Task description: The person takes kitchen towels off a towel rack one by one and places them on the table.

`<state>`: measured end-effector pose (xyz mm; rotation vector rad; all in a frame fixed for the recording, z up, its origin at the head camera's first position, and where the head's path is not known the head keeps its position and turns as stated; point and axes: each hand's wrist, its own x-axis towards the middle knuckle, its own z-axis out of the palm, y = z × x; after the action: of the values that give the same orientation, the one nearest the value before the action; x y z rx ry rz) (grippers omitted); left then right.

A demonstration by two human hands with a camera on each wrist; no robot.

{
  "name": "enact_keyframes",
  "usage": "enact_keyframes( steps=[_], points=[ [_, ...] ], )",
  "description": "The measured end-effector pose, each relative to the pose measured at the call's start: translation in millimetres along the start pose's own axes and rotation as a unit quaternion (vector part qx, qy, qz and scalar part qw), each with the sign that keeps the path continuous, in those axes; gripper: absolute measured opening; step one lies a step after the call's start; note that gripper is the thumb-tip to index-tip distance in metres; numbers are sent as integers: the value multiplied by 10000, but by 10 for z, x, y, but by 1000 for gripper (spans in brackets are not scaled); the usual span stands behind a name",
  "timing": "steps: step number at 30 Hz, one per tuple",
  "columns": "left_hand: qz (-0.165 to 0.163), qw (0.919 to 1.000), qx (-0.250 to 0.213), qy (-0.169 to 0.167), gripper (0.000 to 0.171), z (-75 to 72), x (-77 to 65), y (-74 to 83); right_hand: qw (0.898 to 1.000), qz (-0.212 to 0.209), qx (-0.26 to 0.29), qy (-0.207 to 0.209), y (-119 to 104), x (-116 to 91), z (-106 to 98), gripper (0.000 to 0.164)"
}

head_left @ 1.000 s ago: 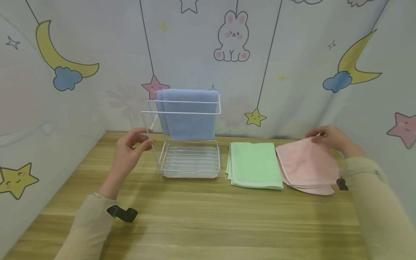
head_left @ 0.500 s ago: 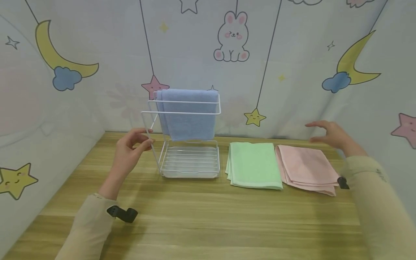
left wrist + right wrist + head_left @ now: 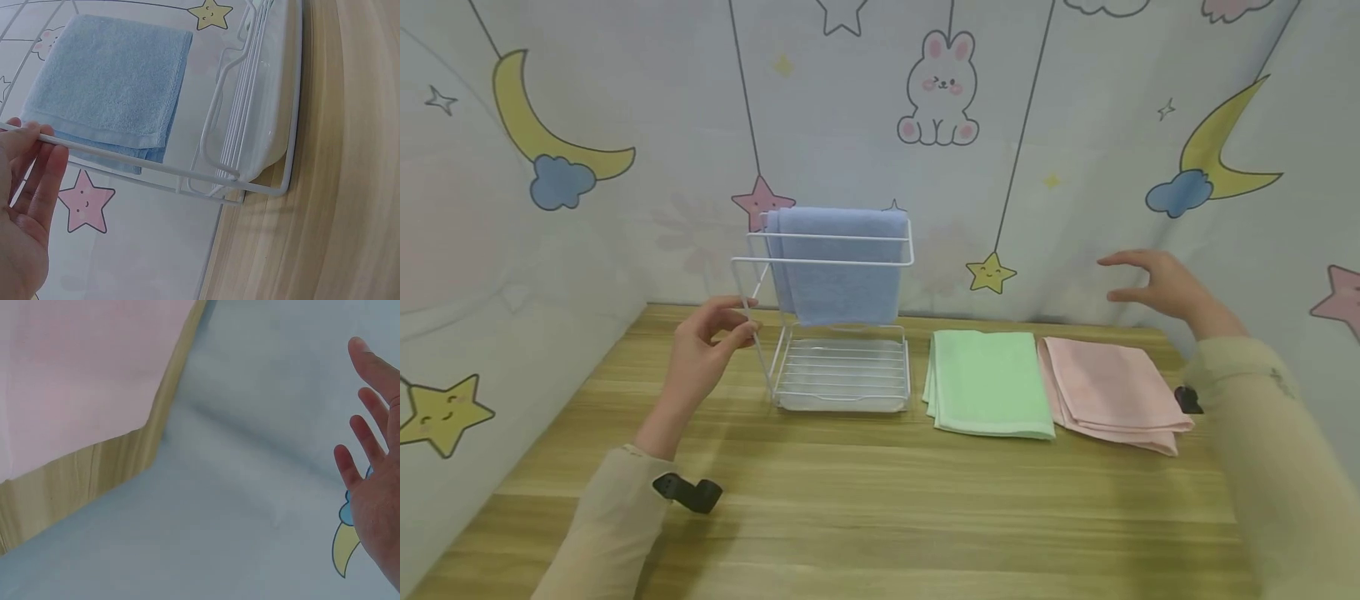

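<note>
My left hand (image 3: 703, 342) pinches the left upright of a white wire rack (image 3: 823, 262) between thumb and fingers; the left wrist view shows the same grip on the thin bar. A folded blue towel (image 3: 846, 279) hangs over the rack's rear top bar. My right hand (image 3: 1168, 287) is raised above and behind a folded pink towel (image 3: 1108, 383), its fingers and thumb spread apart and holding nothing. Left of the pink towel lies a folded green towel (image 3: 988, 383). In the right wrist view the pink towel (image 3: 87, 375) lies well apart from the fingers.
A white tray (image 3: 842, 403) sits under the wire shelf at the rack's base. The wooden table (image 3: 880, 508) ends at a pale wall sheet (image 3: 850, 100) printed with stars, moons and a rabbit. Black straps with small devices are on both wrists.
My right hand has let go of the pink towel and risen above it. The towel's lifted back edge has dropped flat onto the table. The left hand keeps its hold on the rack.
</note>
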<state>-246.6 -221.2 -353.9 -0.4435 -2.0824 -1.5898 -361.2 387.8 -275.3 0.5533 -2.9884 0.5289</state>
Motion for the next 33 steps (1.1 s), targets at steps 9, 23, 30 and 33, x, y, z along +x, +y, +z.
enact_keyframes(
  steps=[9,23,30,33],
  points=[
    [21,10000,-14,-15,26,9,9,7,9994,-241,-127,211,-297,143,-232,56],
    [80,10000,-36,26,26,-6,12,4,9897,-1202,-383,678,-1141,574,-521,53],
    [29,10000,-55,-26,26,-3,5,19,9833,-1593,-444,766,-1486,754,-515,52],
    [3,10000,-31,-29,27,-4,1,20,9821,-1660,-486,751,-1633,834,-504,51]
  ],
)
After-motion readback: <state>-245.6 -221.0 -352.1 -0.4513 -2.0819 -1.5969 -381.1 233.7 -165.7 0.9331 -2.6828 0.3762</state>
